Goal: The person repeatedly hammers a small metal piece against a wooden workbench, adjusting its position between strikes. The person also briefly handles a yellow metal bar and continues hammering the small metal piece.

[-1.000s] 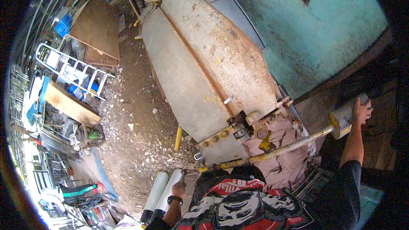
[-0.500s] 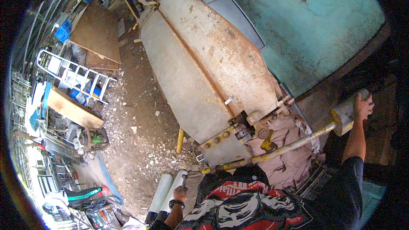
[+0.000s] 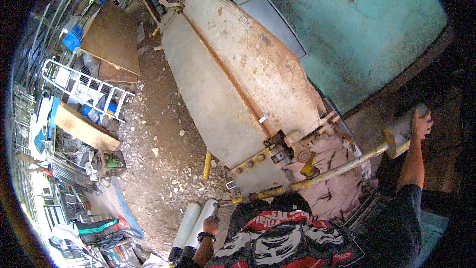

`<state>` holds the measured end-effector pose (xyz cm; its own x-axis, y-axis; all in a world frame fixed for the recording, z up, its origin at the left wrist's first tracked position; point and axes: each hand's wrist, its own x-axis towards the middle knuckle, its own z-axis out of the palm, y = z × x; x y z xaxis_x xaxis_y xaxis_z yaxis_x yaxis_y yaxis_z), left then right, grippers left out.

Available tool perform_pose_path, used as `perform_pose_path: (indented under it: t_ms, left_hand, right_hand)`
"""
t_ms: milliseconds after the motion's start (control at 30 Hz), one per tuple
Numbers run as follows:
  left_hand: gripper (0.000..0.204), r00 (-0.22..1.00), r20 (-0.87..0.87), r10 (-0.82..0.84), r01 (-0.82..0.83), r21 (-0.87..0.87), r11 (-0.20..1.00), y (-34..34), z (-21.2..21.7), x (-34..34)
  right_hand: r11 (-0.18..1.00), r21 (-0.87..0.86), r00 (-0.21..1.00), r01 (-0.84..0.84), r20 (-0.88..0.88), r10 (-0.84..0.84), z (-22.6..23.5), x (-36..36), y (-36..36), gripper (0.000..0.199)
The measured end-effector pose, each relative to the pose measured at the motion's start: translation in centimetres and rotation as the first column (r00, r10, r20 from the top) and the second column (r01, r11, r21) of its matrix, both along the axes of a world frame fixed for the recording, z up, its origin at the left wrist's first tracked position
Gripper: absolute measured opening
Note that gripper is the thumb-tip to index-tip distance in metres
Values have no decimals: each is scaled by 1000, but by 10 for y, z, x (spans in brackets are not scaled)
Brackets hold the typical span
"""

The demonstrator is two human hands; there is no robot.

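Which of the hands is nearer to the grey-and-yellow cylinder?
Right. The right hand touches the cylinder; the left hand is far to its left, beside pale tubes.

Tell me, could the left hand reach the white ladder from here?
Probably not: the left hand is beside two pale cylinders, with a stretch of stony floor between it and the white ladder.

The right hand [image 3: 421, 125] touches a grey cylinder [image 3: 402, 131] on a yellow bar [image 3: 342, 170].
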<state>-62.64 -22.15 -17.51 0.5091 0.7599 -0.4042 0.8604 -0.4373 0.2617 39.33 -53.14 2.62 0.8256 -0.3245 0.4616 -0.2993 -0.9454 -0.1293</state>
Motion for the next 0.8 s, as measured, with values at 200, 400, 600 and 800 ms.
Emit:
perform_pose_path:
  t_ms: [200,400,600,800]
  left_hand:
    - [21,948,17,318,-310,-167,936,-9,13,-1]
    - [24,961,83,263,-252,-128,959,14,36,-13]
    - [20,772,230,592,-568,-167,806,28,62,-11]
    - [21,649,196,735,-657,-343,672,56,11,-24]
  right_hand:
    - [966,-77,969,-248,-37,246,1,54,-45,95]
    - [905,169,896,-389,-159,415,15,84,-83,111]
    - [863,69,866,-500,62,496,37,78,-87,110]
    - [967,55,968,-247,-22,248,102,21,-75,102]
